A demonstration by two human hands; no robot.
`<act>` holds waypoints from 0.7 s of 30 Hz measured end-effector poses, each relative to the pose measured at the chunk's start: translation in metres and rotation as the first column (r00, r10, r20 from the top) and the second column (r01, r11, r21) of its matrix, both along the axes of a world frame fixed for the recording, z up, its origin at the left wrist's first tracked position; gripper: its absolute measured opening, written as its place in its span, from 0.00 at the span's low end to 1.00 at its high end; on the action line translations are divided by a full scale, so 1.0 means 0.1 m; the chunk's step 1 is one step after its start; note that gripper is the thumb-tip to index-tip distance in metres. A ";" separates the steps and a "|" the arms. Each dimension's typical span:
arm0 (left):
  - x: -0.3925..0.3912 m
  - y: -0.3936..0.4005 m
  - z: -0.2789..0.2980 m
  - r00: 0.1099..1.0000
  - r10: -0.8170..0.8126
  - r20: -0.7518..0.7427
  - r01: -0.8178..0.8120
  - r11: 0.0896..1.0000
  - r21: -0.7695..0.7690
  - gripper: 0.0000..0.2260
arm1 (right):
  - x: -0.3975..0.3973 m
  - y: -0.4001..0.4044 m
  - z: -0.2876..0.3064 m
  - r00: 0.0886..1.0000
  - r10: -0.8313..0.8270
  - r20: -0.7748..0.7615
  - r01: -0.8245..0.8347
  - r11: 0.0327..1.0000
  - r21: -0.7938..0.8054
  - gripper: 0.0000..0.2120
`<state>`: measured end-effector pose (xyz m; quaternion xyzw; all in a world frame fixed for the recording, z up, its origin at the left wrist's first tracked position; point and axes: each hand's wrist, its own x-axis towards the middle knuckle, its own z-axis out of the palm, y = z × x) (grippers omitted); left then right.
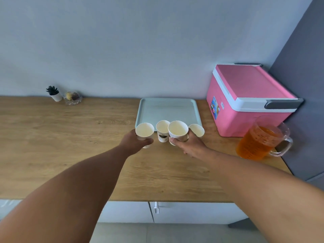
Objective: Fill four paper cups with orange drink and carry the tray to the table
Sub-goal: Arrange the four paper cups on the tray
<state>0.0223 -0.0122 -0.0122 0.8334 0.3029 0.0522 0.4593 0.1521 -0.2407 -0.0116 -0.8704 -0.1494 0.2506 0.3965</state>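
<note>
wood counter point(70, 137), grey wall | left hand point(134, 142) wraps left paper cup point(144, 133), right hand point(190, 146) pinches third cup point(178, 131); all four empty at tray point(168, 107) near edge | likely light, crushable: hold mid-wall, gently | jug point(259, 142) full, probably heavy: use handle | cooler point(245, 99) crowds right corner

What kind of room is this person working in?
Probably a home kitchen or pantry corner: a wooden countertop over white cabinets, with a pink cooler box, a pitcher of orange drink and a small potted plant by the wall.
</note>
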 end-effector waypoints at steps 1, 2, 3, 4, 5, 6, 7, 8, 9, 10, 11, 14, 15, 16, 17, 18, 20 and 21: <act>0.01 0.00 0.06 1.000 -0.001 0.012 0.001 1.000 0.005 0.23 | 0.02 0.00 0.06 1.000 0.000 0.004 0.000 1.000 0.011 0.42; 0.02 -0.01 0.13 1.000 -0.003 0.025 0.002 1.000 0.011 0.23 | 0.03 -0.01 0.12 1.000 0.004 0.008 -0.004 1.000 0.018 0.42; 0.04 -0.01 0.20 0.999 -0.004 0.035 0.003 1.000 0.019 0.23 | 0.05 -0.02 0.18 1.000 0.011 0.017 -0.011 1.000 0.027 0.41; 0.05 -0.02 0.27 0.999 -0.003 0.040 0.002 1.000 0.029 0.23 | 0.07 -0.03 0.24 1.000 0.014 0.025 -0.015 0.999 0.032 0.40; 0.07 -0.03 0.33 0.999 -0.007 0.045 0.005 0.999 0.039 0.23 | 0.09 -0.05 0.30 0.999 0.019 0.035 -0.020 0.999 0.037 0.39; 0.10 -0.04 0.38 0.999 -0.013 0.048 0.011 0.999 0.049 0.22 | 0.11 -0.07 0.36 0.999 0.023 0.039 -0.024 0.999 0.035 0.38; 0.13 -0.03 0.42 0.998 -0.021 0.051 0.018 0.998 0.056 0.21 | 0.14 -0.09 0.41 0.999 0.028 0.040 -0.029 0.999 0.031 0.37; 0.16 -0.04 0.47 0.998 -0.025 0.054 0.022 0.998 0.059 0.21 | 0.17 -0.12 0.47 0.999 0.032 0.040 -0.033 0.999 0.029 0.37; 0.20 -0.03 0.51 0.998 -0.024 0.058 0.021 0.998 0.062 0.22 | 0.20 -0.14 0.53 0.998 0.036 0.048 -0.037 0.999 0.027 0.37; 0.23 -0.03 0.56 0.998 -0.019 0.062 0.014 0.998 0.066 0.23 | 0.24 -0.16 0.58 0.998 0.037 0.059 -0.039 0.999 0.023 0.37; 0.26 -0.04 0.61 0.998 -0.011 0.064 0.007 0.998 0.068 0.24 | 0.27 -0.18 0.63 0.996 0.040 0.074 -0.042 0.999 0.021 0.36; 0.34 -0.10 0.75 0.998 0.000 0.062 -0.004 0.997 0.074 0.23 | 0.37 -0.24 0.76 0.995 0.043 0.094 -0.046 0.999 0.027 0.33; 0.38 -0.12 0.78 0.998 -0.001 0.067 -0.004 0.997 0.073 0.22 | 0.41 -0.25 0.79 0.995 0.043 0.095 -0.045 0.999 0.025 0.33; 0.41 -0.15 0.82 0.997 -0.001 0.076 -0.004 0.998 0.067 0.21 | 0.45 -0.27 0.82 0.995 0.043 0.092 -0.044 0.999 0.017 0.33; 0.44 -0.18 0.85 0.996 0.000 0.084 -0.005 0.998 0.064 0.20 | 0.49 -0.29 0.85 0.995 0.045 0.091 -0.046 0.999 0.009 0.33; 0.47 -0.22 0.89 0.996 0.001 0.090 -0.007 0.998 0.064 0.20 | 0.54 -0.30 0.87 0.995 0.050 0.091 -0.050 0.999 0.003 0.33; 0.53 -0.26 0.91 0.995 0.016 0.097 -0.022 0.998 0.063 0.19 | 0.64 -0.31 0.90 0.993 0.067 0.100 -0.067 0.998 -0.002 0.34; 0.56 -0.27 0.91 0.995 0.026 0.098 -0.032 0.998 0.060 0.19 | 0.69 -0.31 0.91 0.991 0.078 0.106 -0.078 0.997 -0.004 0.35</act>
